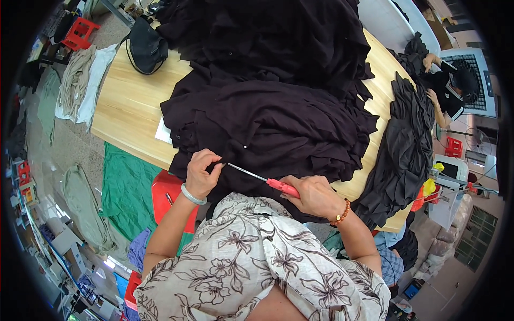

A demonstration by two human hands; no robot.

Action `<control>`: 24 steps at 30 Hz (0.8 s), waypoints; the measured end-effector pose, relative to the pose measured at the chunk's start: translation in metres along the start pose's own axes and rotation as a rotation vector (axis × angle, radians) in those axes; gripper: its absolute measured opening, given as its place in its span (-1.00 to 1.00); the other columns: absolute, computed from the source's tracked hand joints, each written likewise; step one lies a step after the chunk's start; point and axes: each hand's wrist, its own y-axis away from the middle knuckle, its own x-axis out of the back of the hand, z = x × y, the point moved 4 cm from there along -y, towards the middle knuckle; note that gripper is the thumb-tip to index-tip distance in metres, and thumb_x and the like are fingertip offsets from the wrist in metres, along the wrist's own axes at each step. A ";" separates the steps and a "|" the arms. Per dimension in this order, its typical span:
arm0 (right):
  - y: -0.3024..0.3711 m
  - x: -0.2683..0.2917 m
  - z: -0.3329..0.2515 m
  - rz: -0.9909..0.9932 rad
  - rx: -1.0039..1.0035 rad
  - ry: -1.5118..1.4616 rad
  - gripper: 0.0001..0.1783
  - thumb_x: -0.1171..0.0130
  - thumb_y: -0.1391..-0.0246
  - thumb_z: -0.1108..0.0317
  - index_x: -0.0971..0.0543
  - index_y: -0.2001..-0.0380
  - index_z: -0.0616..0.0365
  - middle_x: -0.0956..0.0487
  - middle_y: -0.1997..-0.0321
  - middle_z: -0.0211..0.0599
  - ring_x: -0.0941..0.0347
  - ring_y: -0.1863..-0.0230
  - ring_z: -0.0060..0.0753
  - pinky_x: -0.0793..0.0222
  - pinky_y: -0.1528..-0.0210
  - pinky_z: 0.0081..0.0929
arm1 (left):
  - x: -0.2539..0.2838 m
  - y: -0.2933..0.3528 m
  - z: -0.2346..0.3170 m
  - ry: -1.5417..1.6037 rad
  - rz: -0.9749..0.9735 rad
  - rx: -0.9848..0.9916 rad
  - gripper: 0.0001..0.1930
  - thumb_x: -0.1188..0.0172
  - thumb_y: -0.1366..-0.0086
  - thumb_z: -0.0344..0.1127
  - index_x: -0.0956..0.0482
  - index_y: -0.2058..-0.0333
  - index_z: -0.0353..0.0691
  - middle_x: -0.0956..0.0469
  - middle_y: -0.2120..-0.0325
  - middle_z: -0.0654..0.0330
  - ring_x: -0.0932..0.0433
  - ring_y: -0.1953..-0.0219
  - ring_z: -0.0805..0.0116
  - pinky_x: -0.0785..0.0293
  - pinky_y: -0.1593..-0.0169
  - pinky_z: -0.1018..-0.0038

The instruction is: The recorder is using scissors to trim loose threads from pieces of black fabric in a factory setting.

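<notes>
My right hand [318,196] is wrapped round the pink-red handle of a screwdriver-like tool [246,172] with a long, thin metal shaft. The shaft points left, and its tip meets the dark cloth beside my left fingers. With thumb and fingers pinched, my left hand [202,174] holds the near edge of a dark garment [267,120]; the exact bit of cloth in the pinch is partly hidden. This garment lies rumpled over the table's near edge, and a small pale dot, perhaps a button, shows on it.
A heap of dark garments [267,37] covers the far part of the wooden table [131,107]. A black cap [145,47] lies at the far left, more black cloth [404,144] along the right. At left are a red stool [168,195] and green cloth [126,187]. Another person [447,88] handles cloth at far right.
</notes>
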 end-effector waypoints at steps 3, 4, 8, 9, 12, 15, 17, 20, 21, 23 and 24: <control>0.000 0.001 0.001 0.035 -0.012 0.010 -0.64 -0.21 -0.11 0.11 -0.54 0.11 0.08 -0.57 0.57 -0.15 -0.54 0.48 -0.06 -0.38 0.43 -0.24 | -0.004 0.001 0.005 -0.003 -0.027 -0.027 -0.83 -0.30 0.06 -0.55 -0.54 0.43 -0.30 -0.52 0.48 0.12 -0.50 0.38 0.11 -0.38 0.23 0.34; 0.000 0.001 0.000 0.018 -0.003 0.010 -0.64 -0.21 -0.11 0.11 -0.54 0.11 0.08 -0.56 0.58 -0.14 -0.54 0.49 -0.04 -0.38 0.43 -0.23 | -0.005 0.002 0.008 0.008 -0.041 -0.036 -0.84 -0.29 0.06 -0.55 -0.54 0.44 -0.30 -0.52 0.48 0.12 -0.50 0.38 0.11 -0.38 0.22 0.34; 0.001 0.003 -0.003 -0.037 -0.010 -0.002 -0.64 -0.21 -0.11 0.10 -0.54 0.11 0.07 -0.56 0.60 -0.13 -0.54 0.51 -0.02 -0.38 0.45 -0.21 | -0.006 0.003 -0.001 -0.004 -0.019 0.038 -0.84 -0.30 0.07 -0.55 -0.54 0.45 -0.29 -0.52 0.48 0.13 -0.51 0.38 0.12 -0.38 0.25 0.35; 0.000 0.003 -0.002 -0.038 -0.011 -0.003 -0.64 -0.21 -0.11 0.10 -0.54 0.11 0.07 -0.56 0.60 -0.13 -0.54 0.51 -0.02 -0.38 0.45 -0.21 | -0.005 0.003 -0.001 -0.001 -0.011 0.033 -0.84 -0.30 0.08 -0.56 -0.54 0.45 -0.29 -0.52 0.48 0.13 -0.50 0.38 0.12 -0.38 0.25 0.35; -0.001 0.004 0.001 -0.011 -0.029 0.016 -0.64 -0.20 -0.12 0.09 -0.54 0.12 0.07 -0.56 0.60 -0.12 -0.54 0.51 -0.01 -0.39 0.45 -0.20 | -0.004 -0.005 0.005 -0.009 -0.034 -0.011 -0.83 -0.30 0.08 -0.57 -0.54 0.45 -0.28 -0.52 0.48 0.12 -0.50 0.38 0.11 -0.39 0.25 0.34; -0.001 0.006 -0.002 0.006 -0.013 0.009 -0.65 -0.19 -0.12 0.09 -0.53 0.11 0.07 -0.56 0.60 -0.12 -0.54 0.51 0.00 -0.39 0.45 -0.19 | -0.003 -0.007 0.004 -0.005 -0.040 -0.012 -0.83 -0.30 0.08 -0.58 -0.54 0.45 -0.29 -0.52 0.48 0.11 -0.49 0.39 0.10 -0.39 0.25 0.35; -0.002 0.007 0.000 0.012 -0.012 -0.019 -0.65 -0.18 -0.12 0.10 -0.53 0.11 0.06 -0.57 0.58 -0.12 -0.54 0.49 0.00 -0.39 0.43 -0.17 | -0.003 -0.008 0.002 0.002 -0.050 0.020 -0.83 -0.30 0.08 -0.58 -0.54 0.45 -0.30 -0.52 0.48 0.10 -0.49 0.38 0.09 -0.39 0.26 0.34; 0.001 0.000 0.002 0.014 0.042 -0.083 -0.67 -0.19 -0.09 0.17 -0.51 0.13 0.10 -0.59 0.51 -0.06 -0.57 0.43 0.01 -0.45 0.37 -0.16 | 0.006 -0.013 0.002 0.163 -0.012 0.089 -0.86 -0.26 0.00 -0.61 -0.54 0.41 -0.34 -0.50 0.49 0.13 -0.50 0.43 0.26 -0.40 0.32 0.48; 0.001 -0.005 0.005 -0.029 0.030 -0.099 -0.67 -0.21 -0.06 0.21 -0.51 0.13 0.10 -0.60 0.46 -0.05 -0.58 0.37 0.00 -0.46 0.33 -0.15 | 0.015 -0.018 0.006 0.189 0.019 0.065 -0.88 -0.24 -0.02 -0.62 -0.53 0.41 -0.37 -0.49 0.50 0.14 -0.48 0.46 0.34 -0.39 0.33 0.53; -0.001 -0.024 0.010 -0.093 0.049 -0.124 -0.65 -0.22 0.00 0.31 -0.50 0.10 0.10 -0.60 0.42 -0.06 -0.58 0.31 -0.02 -0.46 0.25 -0.16 | 0.029 -0.026 0.009 0.469 0.035 0.098 -0.88 -0.18 -0.08 -0.67 -0.50 0.37 -0.40 -0.47 0.40 0.17 -0.45 0.37 0.43 -0.39 0.29 0.57; -0.003 -0.034 0.015 -0.151 0.005 -0.161 -0.58 -0.19 -0.01 0.34 -0.51 0.00 0.00 -0.61 0.35 -0.08 -0.57 0.24 -0.01 -0.46 0.17 -0.22 | 0.040 -0.036 0.020 0.543 0.061 0.037 -0.86 -0.16 -0.09 -0.69 -0.49 0.35 -0.39 -0.45 0.36 0.17 -0.43 0.33 0.46 -0.39 0.25 0.58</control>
